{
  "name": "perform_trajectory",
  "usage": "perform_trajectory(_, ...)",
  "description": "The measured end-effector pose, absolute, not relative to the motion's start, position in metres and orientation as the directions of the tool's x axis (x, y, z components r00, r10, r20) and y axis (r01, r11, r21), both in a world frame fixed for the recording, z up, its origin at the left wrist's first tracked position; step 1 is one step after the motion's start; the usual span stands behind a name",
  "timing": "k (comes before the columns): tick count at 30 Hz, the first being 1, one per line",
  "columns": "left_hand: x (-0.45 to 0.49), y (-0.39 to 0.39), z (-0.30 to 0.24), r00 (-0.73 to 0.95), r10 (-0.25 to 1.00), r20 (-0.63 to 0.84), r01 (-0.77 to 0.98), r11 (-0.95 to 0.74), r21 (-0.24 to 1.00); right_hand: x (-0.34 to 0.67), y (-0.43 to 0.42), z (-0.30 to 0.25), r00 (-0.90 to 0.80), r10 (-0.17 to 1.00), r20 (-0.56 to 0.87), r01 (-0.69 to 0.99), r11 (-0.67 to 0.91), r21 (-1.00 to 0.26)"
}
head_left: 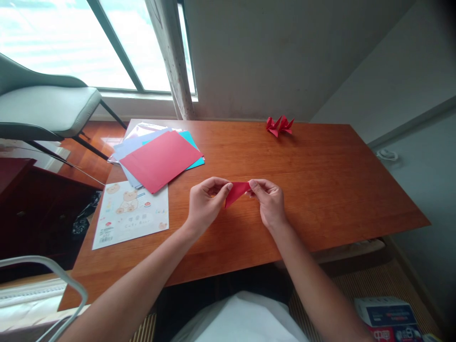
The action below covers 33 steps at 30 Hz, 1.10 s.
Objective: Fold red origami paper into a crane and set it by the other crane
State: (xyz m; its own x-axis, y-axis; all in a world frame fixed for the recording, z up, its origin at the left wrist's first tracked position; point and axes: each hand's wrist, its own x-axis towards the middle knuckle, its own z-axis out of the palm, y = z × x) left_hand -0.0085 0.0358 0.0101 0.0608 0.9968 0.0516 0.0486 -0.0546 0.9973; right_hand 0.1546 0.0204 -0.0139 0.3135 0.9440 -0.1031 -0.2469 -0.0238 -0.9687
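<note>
A small folded piece of red paper (235,192) is stretched between my two hands, just above the wooden table. My left hand (209,202) pinches its left corner between thumb and fingers. At the other end, my right hand (268,199) grips the right tip with thumb and forefinger. The paper looks roughly triangular, with one point hanging down near the left thumb. Two red folded paper shapes (280,126) with pointed petals or wings stand close together at the table's far edge.
On the table's left, a red sheet (162,159) tops a pile of lilac and blue paper. In front of it lies a white bear-printed sheet (131,213). The wooden table (338,190) extends right toward the wall. A chair (50,104) stands by the window.
</note>
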Motion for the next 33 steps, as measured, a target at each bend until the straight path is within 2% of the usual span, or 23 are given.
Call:
perform_trajectory(3, -0.009, 0.036, 0.009, 0.065, 0.993, 0.094, 0.094, -0.100, 0.991, 0.155, 0.020, -0.012, 0.305, 0.944, -0.124, -0.273, -0.038, -0.961)
perform_trajectory(6, -0.008, 0.035, 0.008, 0.060, 0.988, 0.142, 0.124, -0.149, 0.981, 0.152, 0.019, -0.012, 0.189, 0.968, -0.167, -0.332, -0.097, -0.938)
perform_trajectory(10, -0.006, 0.033, 0.005, 0.065, 0.979, 0.192, 0.166, -0.200, 0.966, 0.146, 0.019, -0.014, 0.082, 0.981, -0.177, -0.301, -0.145, -0.943)
perform_trajectory(16, -0.006, 0.033, 0.002, 0.072, 0.979, 0.192, 0.181, -0.202, 0.963, 0.143, 0.019, -0.014, 0.151, 0.977, -0.149, -0.275, -0.103, -0.956)
perform_trajectory(23, -0.006, 0.034, 0.001, 0.038, 0.994, 0.107, 0.078, -0.110, 0.991, 0.147, 0.021, -0.013, 0.235, 0.960, -0.150, -0.310, -0.072, -0.948)
perform_trajectory(29, -0.007, 0.035, 0.003, 0.050, 0.998, 0.035, 0.016, -0.035, 0.999, 0.149, 0.022, -0.014, 0.223, 0.963, -0.152, -0.313, -0.078, -0.947)
perform_trajectory(33, -0.007, 0.036, 0.005, 0.076, 0.997, -0.005, 0.004, 0.005, 1.000, 0.151, 0.021, -0.015, 0.270, 0.961, -0.064, -0.201, -0.009, -0.979)
